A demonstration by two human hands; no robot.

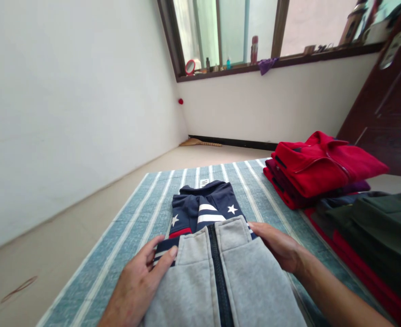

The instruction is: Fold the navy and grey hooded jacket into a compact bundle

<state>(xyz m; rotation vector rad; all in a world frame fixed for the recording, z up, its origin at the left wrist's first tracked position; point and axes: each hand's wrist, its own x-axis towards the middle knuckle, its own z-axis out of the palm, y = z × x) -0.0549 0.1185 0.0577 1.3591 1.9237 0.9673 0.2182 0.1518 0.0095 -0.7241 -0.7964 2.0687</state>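
We see a folded jacket (214,254), grey below and navy with stars above, lying on a striped mat (132,218) on the floor. Our left hand (139,281) lies flat on its left edge, fingers spread, thumb on the grey cloth. Our right hand (278,247) presses its right edge, fingers together and flat. To the right sits a red pile (319,168), and nearer us a dark green garment (380,222), possibly atop more clothes.

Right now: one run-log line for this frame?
left hand: flat on grey-navy jacket | right hand: on jacket's right edge | surface: striped mat | nearby: red folded stack
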